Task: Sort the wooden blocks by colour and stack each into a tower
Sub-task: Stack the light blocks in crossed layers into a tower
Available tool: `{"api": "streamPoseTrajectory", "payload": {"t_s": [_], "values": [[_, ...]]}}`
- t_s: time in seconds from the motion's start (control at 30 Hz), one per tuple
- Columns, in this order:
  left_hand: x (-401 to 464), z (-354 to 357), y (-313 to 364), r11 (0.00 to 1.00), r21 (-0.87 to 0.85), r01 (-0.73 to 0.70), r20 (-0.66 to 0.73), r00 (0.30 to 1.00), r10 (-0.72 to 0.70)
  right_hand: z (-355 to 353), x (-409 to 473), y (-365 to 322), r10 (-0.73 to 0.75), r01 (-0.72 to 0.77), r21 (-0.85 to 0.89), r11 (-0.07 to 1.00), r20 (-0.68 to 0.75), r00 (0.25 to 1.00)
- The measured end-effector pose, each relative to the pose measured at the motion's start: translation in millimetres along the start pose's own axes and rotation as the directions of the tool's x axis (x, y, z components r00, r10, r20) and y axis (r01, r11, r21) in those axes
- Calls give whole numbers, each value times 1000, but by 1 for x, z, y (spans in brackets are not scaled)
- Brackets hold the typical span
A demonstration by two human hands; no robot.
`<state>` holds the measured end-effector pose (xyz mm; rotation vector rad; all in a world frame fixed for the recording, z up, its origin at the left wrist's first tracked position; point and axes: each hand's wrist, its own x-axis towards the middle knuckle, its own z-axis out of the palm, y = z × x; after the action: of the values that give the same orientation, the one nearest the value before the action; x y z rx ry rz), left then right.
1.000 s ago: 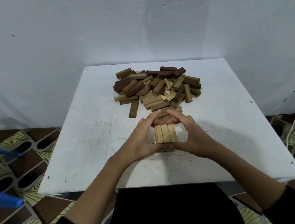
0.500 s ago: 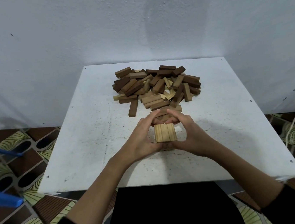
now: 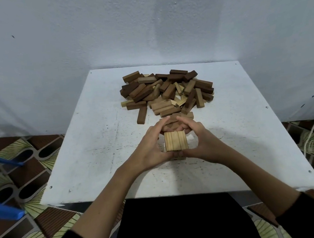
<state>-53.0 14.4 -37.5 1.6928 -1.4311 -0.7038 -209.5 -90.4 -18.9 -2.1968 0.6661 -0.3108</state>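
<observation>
Little has moved since 1 s ago: left hand (image 3: 151,148) & right hand (image 3: 204,142) still cup the light-block tower (image 3: 175,140) mid-desk (image 3: 88,146), fingers curled round it; mixed pile (image 3: 166,92) at 12 o'clock.

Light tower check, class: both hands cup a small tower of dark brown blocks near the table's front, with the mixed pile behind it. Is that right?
Not quite. The head view shows the tower between the left hand and right hand is built of light, pale wood blocks, not dark brown. The mixed pile does lie behind it on the table.
</observation>
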Motion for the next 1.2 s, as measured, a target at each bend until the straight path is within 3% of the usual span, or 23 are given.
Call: {"api": "streamPoseTrajectory", "payload": {"t_s": [0.33,0.53,0.63,0.7,0.9,1.2], "values": [[-1,2,-4,1000,3,-6,-20,1000,6,0,0,0,0,-1,53,999,24,1000],[-10,3,15,993,-41,-107,-98,990,103,7,-11,6,-1,-1,72,997,25,1000],[-17,10,16,993,-94,-65,-104,993,55,20,-19,9,47,-37,170,985,-51,998],[-22,20,6,992,-120,48,-65,996,-56,32,-24,12,81,-55,234,971,-103,991],[-29,39,-9,987,-108,116,-74,990,-124,52,-31,13,16,19,158,987,-218,976],[-27,45,-16,1000,14,19,-116,993,-17,58,-30,17,-47,48,4,999,-204,978]]}}
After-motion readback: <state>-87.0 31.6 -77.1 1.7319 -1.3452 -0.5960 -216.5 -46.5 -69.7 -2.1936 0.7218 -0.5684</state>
